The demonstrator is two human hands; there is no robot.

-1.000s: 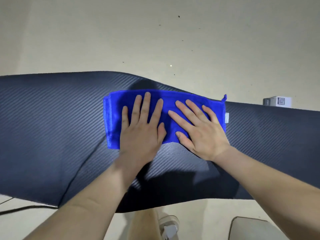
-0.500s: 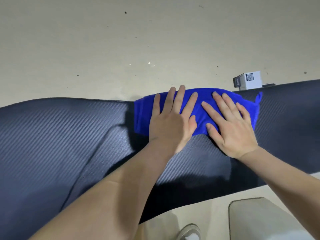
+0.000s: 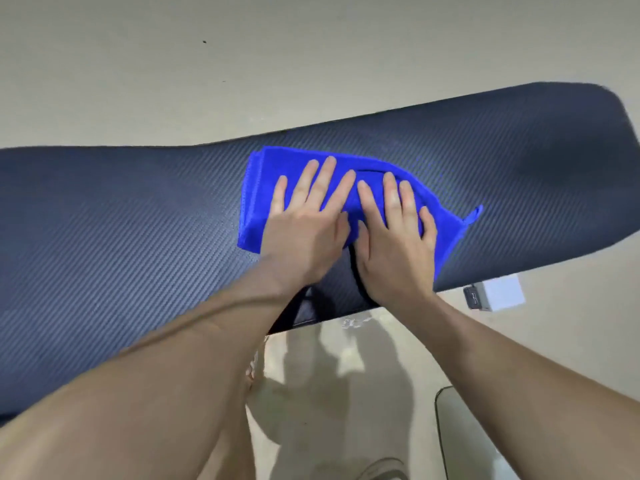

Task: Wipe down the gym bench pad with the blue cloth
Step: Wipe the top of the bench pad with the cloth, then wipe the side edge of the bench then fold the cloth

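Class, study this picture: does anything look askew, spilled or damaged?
Only slightly: the blue cloth is bunched under the left hand and right hand, lying crooked on the bench pad. No spill or damage shows.

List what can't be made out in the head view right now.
- Bench pad: left end cut off by the frame edge; the frame beneath is hidden by the pad.
- Blue cloth: its middle is covered by the left hand and right hand.
- White box on the floor: markings too small and blurred.
- Grey object, bottom right: cut off by the frame edge.
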